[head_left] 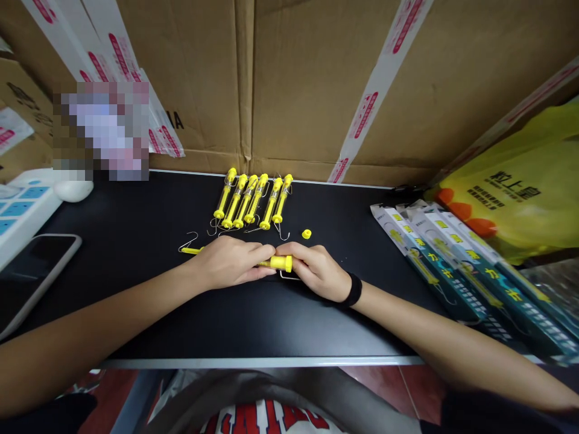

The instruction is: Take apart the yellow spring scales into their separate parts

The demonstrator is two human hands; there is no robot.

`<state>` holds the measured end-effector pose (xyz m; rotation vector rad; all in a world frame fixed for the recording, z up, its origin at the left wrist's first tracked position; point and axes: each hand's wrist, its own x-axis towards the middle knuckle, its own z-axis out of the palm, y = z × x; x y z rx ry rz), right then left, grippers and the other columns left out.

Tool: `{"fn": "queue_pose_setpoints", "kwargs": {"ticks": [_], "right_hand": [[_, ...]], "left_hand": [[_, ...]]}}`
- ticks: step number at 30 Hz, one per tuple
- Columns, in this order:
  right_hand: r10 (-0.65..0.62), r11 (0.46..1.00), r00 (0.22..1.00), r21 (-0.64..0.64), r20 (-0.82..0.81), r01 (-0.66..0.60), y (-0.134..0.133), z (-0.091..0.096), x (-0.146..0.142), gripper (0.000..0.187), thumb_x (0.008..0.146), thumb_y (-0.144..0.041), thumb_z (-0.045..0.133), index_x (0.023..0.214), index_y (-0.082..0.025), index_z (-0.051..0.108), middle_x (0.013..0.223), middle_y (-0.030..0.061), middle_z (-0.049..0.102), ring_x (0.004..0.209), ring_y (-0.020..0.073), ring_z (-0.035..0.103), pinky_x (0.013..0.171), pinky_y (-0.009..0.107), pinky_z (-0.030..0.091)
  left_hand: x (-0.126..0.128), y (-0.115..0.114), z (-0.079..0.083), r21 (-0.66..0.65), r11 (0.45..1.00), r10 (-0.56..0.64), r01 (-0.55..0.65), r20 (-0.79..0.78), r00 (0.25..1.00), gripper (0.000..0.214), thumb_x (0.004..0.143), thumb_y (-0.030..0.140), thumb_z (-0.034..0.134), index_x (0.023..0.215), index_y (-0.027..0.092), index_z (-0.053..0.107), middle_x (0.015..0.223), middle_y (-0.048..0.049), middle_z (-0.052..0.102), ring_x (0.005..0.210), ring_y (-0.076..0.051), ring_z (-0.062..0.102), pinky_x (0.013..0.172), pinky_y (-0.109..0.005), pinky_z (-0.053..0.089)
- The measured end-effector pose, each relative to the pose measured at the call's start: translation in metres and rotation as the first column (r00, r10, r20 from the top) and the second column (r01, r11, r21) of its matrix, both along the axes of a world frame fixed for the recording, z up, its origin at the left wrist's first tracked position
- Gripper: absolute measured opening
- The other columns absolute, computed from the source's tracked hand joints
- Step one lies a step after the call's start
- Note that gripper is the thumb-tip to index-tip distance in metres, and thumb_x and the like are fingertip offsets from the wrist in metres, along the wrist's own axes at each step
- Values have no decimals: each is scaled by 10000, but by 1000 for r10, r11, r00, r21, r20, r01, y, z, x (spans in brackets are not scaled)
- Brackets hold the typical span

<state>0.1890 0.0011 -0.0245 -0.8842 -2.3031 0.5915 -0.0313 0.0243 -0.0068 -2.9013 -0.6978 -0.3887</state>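
Note:
A yellow tubular spring scale (281, 263) lies crosswise between my hands, just above the black tabletop. My left hand (233, 262) is closed round its tube, hiding most of the body. Past that hand, on the left, a yellow rod with a wire hook (189, 241) sticks out. My right hand (319, 271) is closed at the yellow capped end, thumb and fingers bent against it, with a bit of wire loop showing below. Beyond my hands stands a row of several more spring scales (251, 202), hooks towards me. A small loose yellow cap (306, 234) sits right of the row.
Packaged spring scales (456, 265) overlap on the right, beside a yellow plastic bag (506, 187). To the left are a phone (34, 280), a white power strip (25, 205) and a white rounded object (73, 190). Large cardboard boxes (294, 90) wall off the back edge.

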Motion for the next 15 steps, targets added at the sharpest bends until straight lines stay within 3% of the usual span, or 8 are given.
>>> {"fn": "queue_pose_setpoints", "kwargs": {"ticks": [10,15], "right_hand": [[-21,999,997,-40,68,24,2,4,0,244,908,-170,380,1076,-182,557,865,29,668,607,92,581,615,196,428],[-19,998,998,-58,-58,16,1,3,-2,242,902,-136,371,1049,-184,557,921,32,655,693,99,590,670,205,437]], "left_hand": [[-2,0,0,-38,999,26,-27,-29,999,245,935,399,356,928,186,476,815,24,650,681,-113,638,499,-211,356],[0,-1,1,-36,999,35,-35,2,999,250,935,401,352,919,186,477,775,28,644,669,-116,637,490,-213,346]]}}
